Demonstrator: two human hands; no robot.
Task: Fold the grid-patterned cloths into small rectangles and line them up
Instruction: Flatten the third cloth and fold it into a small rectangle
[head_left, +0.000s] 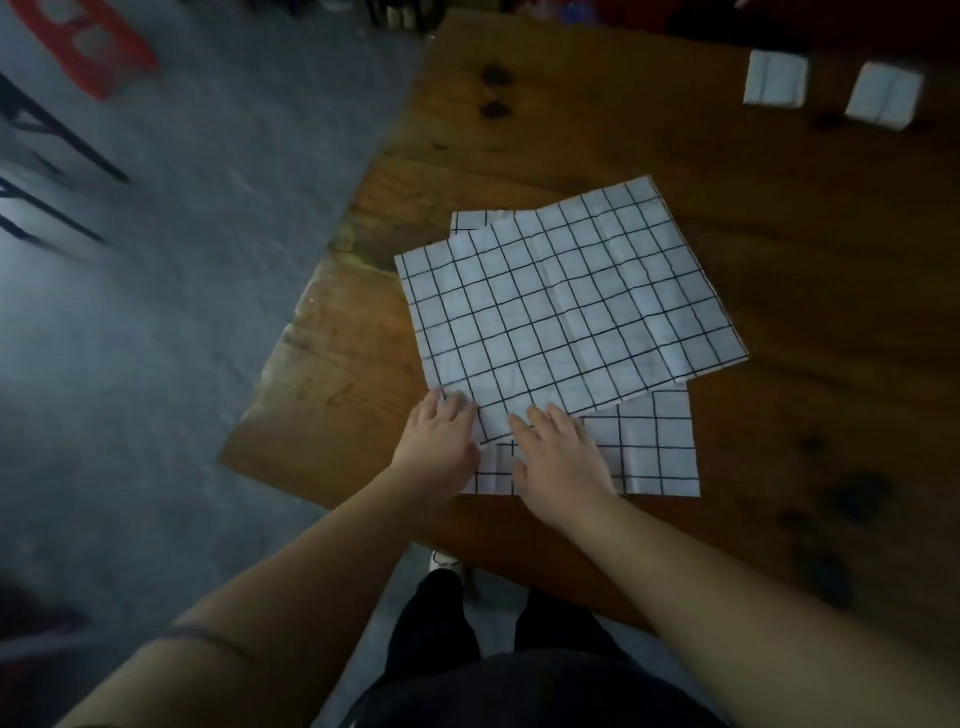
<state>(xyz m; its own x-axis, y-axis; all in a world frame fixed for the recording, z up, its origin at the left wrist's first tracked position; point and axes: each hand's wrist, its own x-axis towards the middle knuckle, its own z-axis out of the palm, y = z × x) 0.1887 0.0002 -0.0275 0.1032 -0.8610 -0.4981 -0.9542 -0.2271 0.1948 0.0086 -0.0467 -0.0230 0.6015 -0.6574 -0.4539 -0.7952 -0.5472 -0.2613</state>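
Observation:
A white cloth with a black grid (566, 306) lies spread and skewed on top of another grid cloth (654, 452) on the wooden table (779, 234). My left hand (441, 441) rests at the top cloth's near left corner, fingers on its edge. My right hand (561, 457) lies just beside it, fingers stretched onto the same near edge. Whether either hand pinches the fabric is hidden by the fingers. Two small folded white rectangles (776, 79) (884, 102) sit side by side at the table's far right.
The table's left edge (311, 312) runs diagonally beside the cloths, with grey floor beyond. A red stool (88, 41) and dark metal legs (57, 156) stand on the floor at far left. My legs and a shoe show below the table's near edge.

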